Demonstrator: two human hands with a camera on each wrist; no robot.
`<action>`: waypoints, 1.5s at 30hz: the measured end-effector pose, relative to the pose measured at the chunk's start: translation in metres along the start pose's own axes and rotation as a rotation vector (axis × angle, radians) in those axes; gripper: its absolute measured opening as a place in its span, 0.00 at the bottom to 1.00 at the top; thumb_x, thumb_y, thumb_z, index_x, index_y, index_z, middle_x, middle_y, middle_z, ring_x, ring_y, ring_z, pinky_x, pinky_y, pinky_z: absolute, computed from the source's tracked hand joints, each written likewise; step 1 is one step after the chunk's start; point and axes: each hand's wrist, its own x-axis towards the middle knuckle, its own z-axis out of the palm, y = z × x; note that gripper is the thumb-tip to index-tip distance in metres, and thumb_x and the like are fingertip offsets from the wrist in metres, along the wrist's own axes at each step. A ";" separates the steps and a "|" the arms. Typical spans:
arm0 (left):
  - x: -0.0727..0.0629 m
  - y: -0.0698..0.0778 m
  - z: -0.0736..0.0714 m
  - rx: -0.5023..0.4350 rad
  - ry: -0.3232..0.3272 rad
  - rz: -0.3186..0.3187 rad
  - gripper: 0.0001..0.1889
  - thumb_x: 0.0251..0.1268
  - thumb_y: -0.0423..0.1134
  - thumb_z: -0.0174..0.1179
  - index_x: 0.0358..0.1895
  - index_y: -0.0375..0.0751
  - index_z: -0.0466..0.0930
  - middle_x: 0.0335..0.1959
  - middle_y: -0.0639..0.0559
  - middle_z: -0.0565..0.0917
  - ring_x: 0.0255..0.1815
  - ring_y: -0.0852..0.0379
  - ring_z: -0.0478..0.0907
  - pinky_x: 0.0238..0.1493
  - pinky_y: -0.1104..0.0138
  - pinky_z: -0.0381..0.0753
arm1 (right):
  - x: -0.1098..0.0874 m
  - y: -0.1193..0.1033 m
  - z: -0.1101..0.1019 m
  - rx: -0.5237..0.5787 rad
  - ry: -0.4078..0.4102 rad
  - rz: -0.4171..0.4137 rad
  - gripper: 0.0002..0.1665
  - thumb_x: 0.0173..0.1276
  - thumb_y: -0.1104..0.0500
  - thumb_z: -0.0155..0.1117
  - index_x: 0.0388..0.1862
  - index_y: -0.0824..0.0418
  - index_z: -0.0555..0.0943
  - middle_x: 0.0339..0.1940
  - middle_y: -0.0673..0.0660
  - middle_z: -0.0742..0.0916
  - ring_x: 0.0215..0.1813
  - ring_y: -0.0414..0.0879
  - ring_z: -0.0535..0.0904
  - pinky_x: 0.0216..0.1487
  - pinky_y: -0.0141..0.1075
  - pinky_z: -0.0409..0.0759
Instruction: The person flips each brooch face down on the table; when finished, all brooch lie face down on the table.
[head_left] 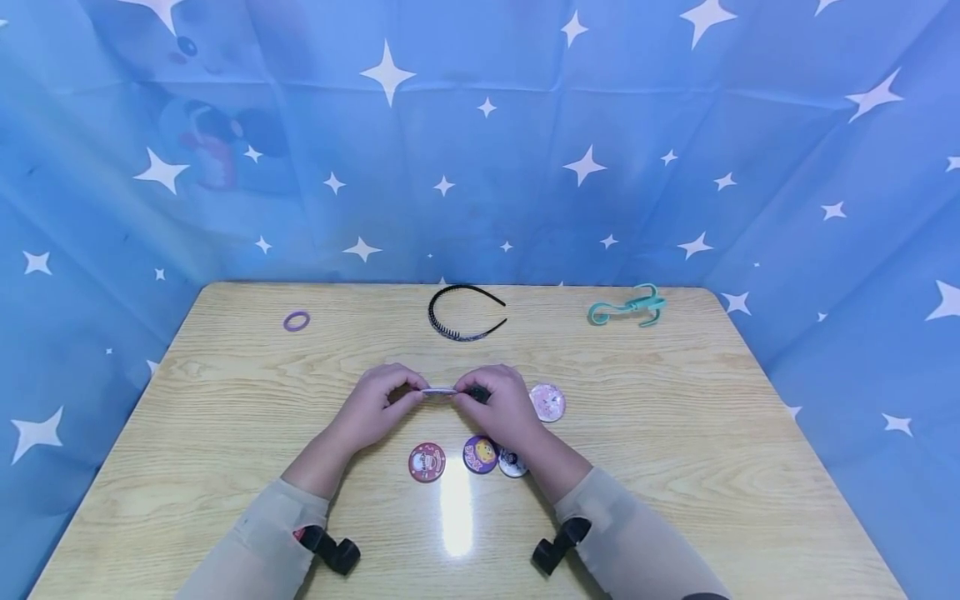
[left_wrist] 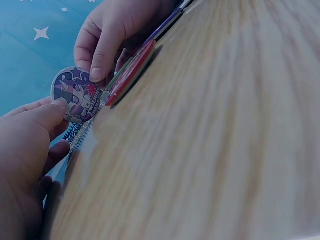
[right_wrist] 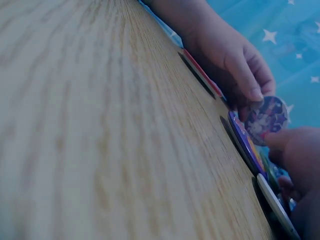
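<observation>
Between my two hands is a round badge (head_left: 439, 391) with a purple cartoon picture, seen edge-on from above. Its printed face shows in the left wrist view, where the badge (left_wrist: 76, 96) is tilted up off the table. My left hand (head_left: 378, 406) pinches one edge with thumb and fingers, and my right hand (head_left: 501, 410) pinches the opposite edge. Nearer to me lie a red badge (head_left: 427, 462), a purple badge (head_left: 480, 454) with a yellow figure, and a white-and-dark badge (head_left: 512, 463) partly hidden by my right forearm. A pink badge (head_left: 547, 402) lies right of my right hand.
Along the table's far side are a purple ring (head_left: 296, 321), a black toothed headband (head_left: 450, 332) and a teal hooked plastic item (head_left: 630, 307). Something dark green (head_left: 477, 393) is mostly hidden by my right hand. A blue starred cloth (head_left: 480, 167) hangs behind the wooden table (head_left: 675, 467).
</observation>
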 end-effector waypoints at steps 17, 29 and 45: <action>0.000 -0.002 0.001 0.025 -0.003 0.002 0.10 0.64 0.30 0.75 0.40 0.51 0.88 0.43 0.60 0.88 0.46 0.57 0.81 0.52 0.55 0.78 | 0.000 0.000 -0.001 -0.073 -0.061 -0.117 0.06 0.63 0.56 0.80 0.39 0.48 0.92 0.41 0.44 0.91 0.51 0.44 0.85 0.66 0.52 0.74; 0.000 -0.005 0.002 0.071 -0.006 0.032 0.11 0.60 0.32 0.79 0.43 0.49 0.89 0.54 0.52 0.89 0.61 0.47 0.82 0.68 0.49 0.76 | -0.004 -0.004 -0.003 -0.149 -0.147 -0.034 0.12 0.63 0.43 0.81 0.42 0.45 0.92 0.52 0.46 0.86 0.61 0.47 0.76 0.68 0.57 0.69; -0.002 -0.004 -0.001 0.064 -0.052 -0.003 0.14 0.53 0.37 0.84 0.40 0.51 0.87 0.57 0.52 0.89 0.66 0.44 0.79 0.73 0.47 0.71 | -0.003 -0.004 -0.003 -0.209 -0.167 -0.069 0.15 0.64 0.46 0.82 0.48 0.45 0.93 0.52 0.48 0.87 0.60 0.50 0.76 0.65 0.54 0.71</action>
